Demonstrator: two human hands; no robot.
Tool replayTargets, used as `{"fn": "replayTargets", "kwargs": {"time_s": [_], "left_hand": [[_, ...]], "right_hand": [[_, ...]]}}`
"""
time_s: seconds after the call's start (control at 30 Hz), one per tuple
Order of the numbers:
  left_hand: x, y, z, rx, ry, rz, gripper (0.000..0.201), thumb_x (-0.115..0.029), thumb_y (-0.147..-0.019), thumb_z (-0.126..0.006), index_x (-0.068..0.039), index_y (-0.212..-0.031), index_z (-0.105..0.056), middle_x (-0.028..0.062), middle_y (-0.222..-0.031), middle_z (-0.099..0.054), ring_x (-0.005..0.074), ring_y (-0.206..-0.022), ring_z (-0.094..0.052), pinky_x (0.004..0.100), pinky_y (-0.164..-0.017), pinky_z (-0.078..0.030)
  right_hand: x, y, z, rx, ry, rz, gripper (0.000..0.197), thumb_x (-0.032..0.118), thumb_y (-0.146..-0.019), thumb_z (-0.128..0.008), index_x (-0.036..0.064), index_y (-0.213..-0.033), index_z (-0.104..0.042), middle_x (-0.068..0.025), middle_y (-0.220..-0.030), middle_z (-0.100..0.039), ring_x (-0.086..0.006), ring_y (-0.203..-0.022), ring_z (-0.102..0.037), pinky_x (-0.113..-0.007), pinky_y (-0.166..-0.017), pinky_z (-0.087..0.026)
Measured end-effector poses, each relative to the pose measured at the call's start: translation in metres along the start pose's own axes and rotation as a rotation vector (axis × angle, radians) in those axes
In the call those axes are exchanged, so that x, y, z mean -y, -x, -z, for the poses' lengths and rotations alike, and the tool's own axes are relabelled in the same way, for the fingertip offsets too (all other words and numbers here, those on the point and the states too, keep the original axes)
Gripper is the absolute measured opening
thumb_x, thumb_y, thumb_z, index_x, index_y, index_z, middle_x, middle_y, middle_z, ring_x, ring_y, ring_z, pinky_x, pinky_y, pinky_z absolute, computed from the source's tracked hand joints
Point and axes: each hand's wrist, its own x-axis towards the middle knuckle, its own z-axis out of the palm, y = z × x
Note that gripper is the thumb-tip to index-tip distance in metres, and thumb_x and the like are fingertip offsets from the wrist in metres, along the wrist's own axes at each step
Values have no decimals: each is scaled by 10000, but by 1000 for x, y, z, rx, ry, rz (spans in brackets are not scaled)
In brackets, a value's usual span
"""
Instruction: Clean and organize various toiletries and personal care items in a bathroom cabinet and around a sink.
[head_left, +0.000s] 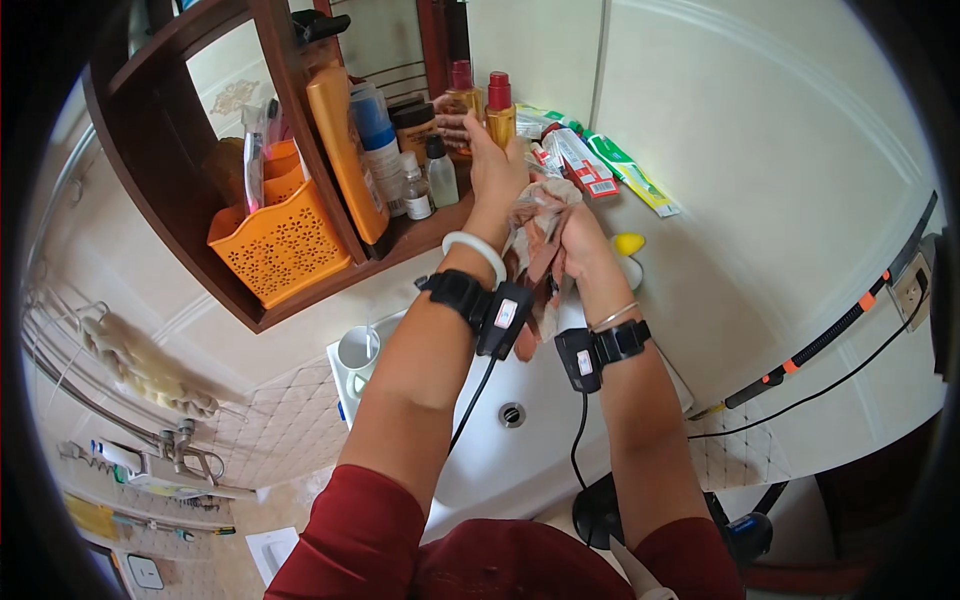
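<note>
**Both hands bunched on a rag over the basin, left hand nearer the shelf**

From my remote seat, going near to far: 2 forearms in red sleeves rise from the lower edge, each with a black strap-on device and a cable at the wrist. Beneath them is the white sink (480,455) with its drain showing between the arms.

The right hand (583,243) is closed around the lower part of a crumpled pinkish-brown rag (540,215); its fingers are wrapped in and I can only see the back of the hand. The left hand (493,165) sits just beyond and to the left of it, fingers partly curled, palm against the upper end of the rag. Whether it truly grips the cloth or only presses on it, I cannot tell. The rag hangs between the 2 hands, long axis running roughly from the left fingertips down towards the right wrist, with a loose tail dropping over the basin.

Just past the left hand's fingertips stands an amber bottle with a red cap (499,108), very near, possibly touching; a second one is beside it. The left hand is clearly the nearer to that wooden shelf (300,290). To the right of the hands lie toothpaste tubes (600,165), and a yellow-topped item is half hidden behind the right hand.
</note>
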Motion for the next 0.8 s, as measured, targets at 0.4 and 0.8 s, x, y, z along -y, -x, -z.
{"fn": "replayTargets", "kwargs": {"time_s": [0.4,0.8], "left_hand": [[-88,3,115,262,-701,-227,522,-198,-734,-667,-54,-1166,-411,241,-1156,-492,380,-878,-585,426,-727,-491],[-68,-20,117,433,-887,-270,281,-58,-741,-575,16,-993,-475,201,-963,-537,365,-806,-611,410,-672,-517]], "right_hand": [[28,42,5,290,223,457,214,157,-867,-530,45,-1044,-572,-86,-925,-602,-161,-839,-581,-299,-760,-476],[75,91,27,324,-459,390,701,567,-846,-425,69,-1327,-321,-102,-1329,-392,-322,-1211,-388,-476,-1006,-333]]}}
